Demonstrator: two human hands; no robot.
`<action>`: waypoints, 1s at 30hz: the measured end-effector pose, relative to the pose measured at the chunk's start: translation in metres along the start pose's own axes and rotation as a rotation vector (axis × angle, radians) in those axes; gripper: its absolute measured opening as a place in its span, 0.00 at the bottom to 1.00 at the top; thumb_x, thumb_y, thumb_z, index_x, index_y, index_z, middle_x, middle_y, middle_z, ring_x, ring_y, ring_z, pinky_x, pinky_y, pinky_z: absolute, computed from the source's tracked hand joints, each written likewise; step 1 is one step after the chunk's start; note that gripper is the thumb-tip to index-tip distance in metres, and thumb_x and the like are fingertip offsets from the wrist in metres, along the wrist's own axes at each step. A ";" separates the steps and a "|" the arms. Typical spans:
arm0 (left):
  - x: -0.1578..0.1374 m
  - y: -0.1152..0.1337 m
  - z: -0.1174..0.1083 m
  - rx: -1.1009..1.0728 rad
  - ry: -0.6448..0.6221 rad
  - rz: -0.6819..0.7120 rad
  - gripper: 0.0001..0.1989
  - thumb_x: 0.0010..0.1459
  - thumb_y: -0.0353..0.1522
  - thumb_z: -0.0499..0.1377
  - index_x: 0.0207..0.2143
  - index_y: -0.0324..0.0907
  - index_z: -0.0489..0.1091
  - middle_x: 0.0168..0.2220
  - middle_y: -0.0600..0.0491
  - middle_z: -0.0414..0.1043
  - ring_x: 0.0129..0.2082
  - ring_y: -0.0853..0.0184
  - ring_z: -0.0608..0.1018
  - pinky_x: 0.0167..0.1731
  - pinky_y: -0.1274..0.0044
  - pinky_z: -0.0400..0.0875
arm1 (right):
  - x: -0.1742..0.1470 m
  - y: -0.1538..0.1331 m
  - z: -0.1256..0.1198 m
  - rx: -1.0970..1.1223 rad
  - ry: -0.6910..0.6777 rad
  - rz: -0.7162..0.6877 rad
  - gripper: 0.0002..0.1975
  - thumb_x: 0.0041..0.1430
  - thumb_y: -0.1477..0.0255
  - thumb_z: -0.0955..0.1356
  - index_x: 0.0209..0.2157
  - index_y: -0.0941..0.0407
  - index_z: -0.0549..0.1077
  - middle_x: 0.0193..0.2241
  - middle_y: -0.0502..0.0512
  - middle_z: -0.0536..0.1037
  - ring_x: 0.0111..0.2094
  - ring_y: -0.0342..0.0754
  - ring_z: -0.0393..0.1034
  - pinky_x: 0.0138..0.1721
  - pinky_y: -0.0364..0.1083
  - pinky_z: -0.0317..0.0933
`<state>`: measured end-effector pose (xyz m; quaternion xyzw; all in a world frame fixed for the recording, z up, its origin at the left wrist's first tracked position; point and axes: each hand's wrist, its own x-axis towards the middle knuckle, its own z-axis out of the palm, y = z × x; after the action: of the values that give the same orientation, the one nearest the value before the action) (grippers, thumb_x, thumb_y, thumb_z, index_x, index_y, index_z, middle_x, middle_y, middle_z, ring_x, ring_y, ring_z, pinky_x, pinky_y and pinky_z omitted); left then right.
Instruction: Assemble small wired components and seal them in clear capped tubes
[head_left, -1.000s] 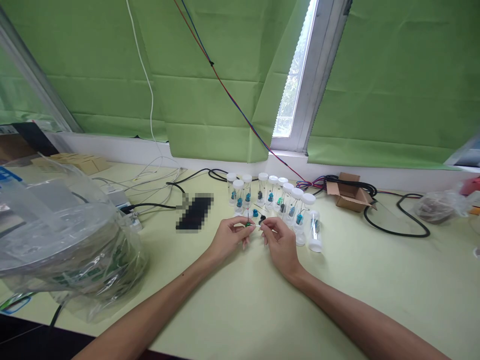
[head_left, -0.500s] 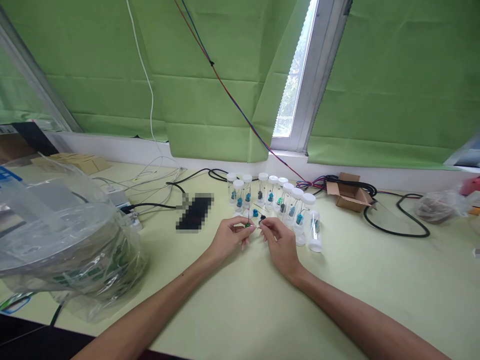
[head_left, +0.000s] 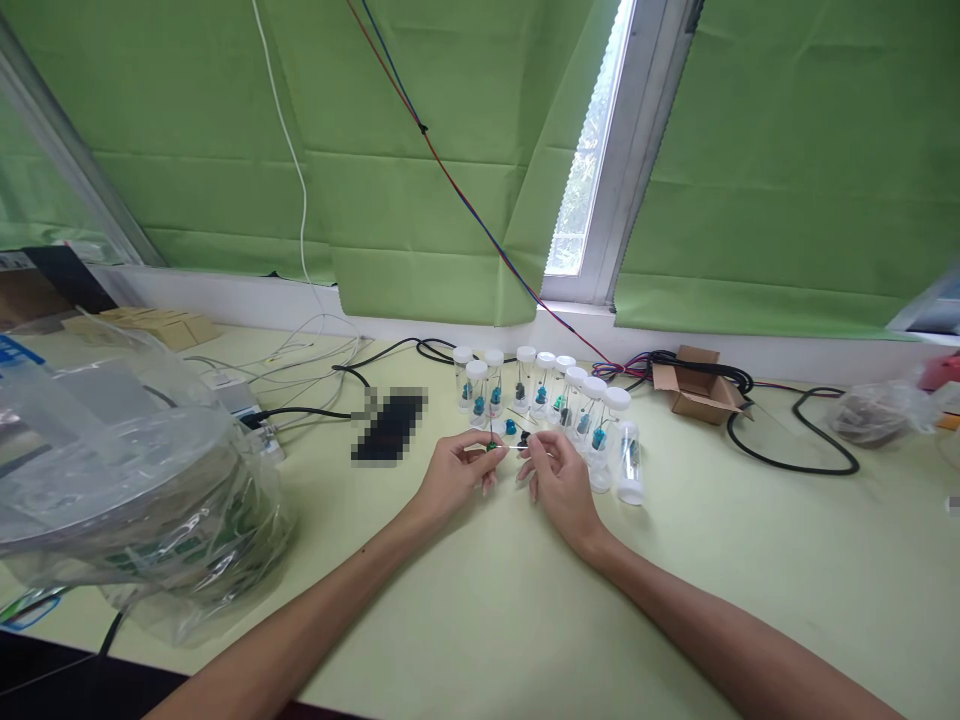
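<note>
My left hand (head_left: 456,472) pinches a small green part (head_left: 491,446) with a thin upright stem. Between thumb and finger of my right hand (head_left: 555,478) is one end of a thin pale wire-like strand (head_left: 514,447), which runs across to the green part. Its exact material is too fine to tell. Just beyond the fingertips, a small blue part (head_left: 511,427) and a small black part (head_left: 524,438) lie on the table. Behind them stand several clear vials (head_left: 541,385) with white caps, holding small coloured parts with thin stems. One vial (head_left: 631,465) at the right has its white cap downward.
A large plastic-wrapped object (head_left: 150,490) takes up the left side. A blurred dark object (head_left: 390,428) lies left of the vials. An open cardboard box (head_left: 697,385), a looped black cable (head_left: 810,468) and a plastic bag (head_left: 874,410) are on the right.
My right hand has drawn slightly away to the right, and more of the pale strand shows between my hands. The green part has shifted a little left.
</note>
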<state>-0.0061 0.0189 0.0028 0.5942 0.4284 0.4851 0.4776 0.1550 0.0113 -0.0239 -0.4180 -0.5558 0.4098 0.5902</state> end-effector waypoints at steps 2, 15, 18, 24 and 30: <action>0.000 0.000 0.000 0.005 -0.009 0.003 0.14 0.51 0.41 0.67 0.33 0.38 0.74 0.18 0.57 0.67 0.17 0.71 0.67 0.20 0.78 0.64 | 0.001 0.001 0.000 -0.011 -0.024 0.012 0.17 0.63 0.56 0.64 0.33 0.56 0.67 0.27 0.52 0.73 0.20 0.42 0.69 0.15 0.40 0.58; 0.001 -0.008 0.000 0.020 -0.022 0.002 0.15 0.50 0.40 0.67 0.34 0.38 0.74 0.17 0.57 0.67 0.17 0.72 0.67 0.20 0.78 0.64 | 0.000 0.003 0.000 0.065 -0.118 -0.008 0.17 0.64 0.58 0.64 0.28 0.56 0.66 0.22 0.47 0.70 0.16 0.39 0.63 0.15 0.39 0.55; 0.000 -0.008 0.000 0.023 -0.025 -0.005 0.15 0.50 0.40 0.67 0.34 0.38 0.73 0.17 0.58 0.67 0.16 0.72 0.67 0.20 0.78 0.64 | 0.000 0.004 0.001 0.072 -0.123 -0.014 0.17 0.64 0.58 0.64 0.28 0.56 0.66 0.22 0.47 0.69 0.16 0.39 0.63 0.15 0.39 0.55; 0.001 -0.006 0.000 0.035 -0.025 -0.019 0.16 0.50 0.41 0.67 0.34 0.38 0.73 0.17 0.58 0.68 0.16 0.72 0.67 0.21 0.78 0.64 | 0.000 0.003 -0.001 0.010 -0.120 -0.041 0.16 0.66 0.61 0.63 0.28 0.56 0.67 0.19 0.45 0.68 0.15 0.39 0.61 0.16 0.39 0.54; 0.001 -0.005 -0.002 0.036 -0.029 -0.019 0.15 0.51 0.41 0.67 0.34 0.38 0.73 0.17 0.58 0.67 0.16 0.73 0.67 0.21 0.78 0.64 | -0.002 -0.001 -0.002 -0.119 -0.082 -0.114 0.14 0.65 0.64 0.64 0.29 0.56 0.72 0.20 0.47 0.70 0.17 0.40 0.62 0.21 0.40 0.57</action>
<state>-0.0085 0.0215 -0.0022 0.6056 0.4355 0.4642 0.4775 0.1570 0.0091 -0.0238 -0.4026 -0.6259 0.3586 0.5635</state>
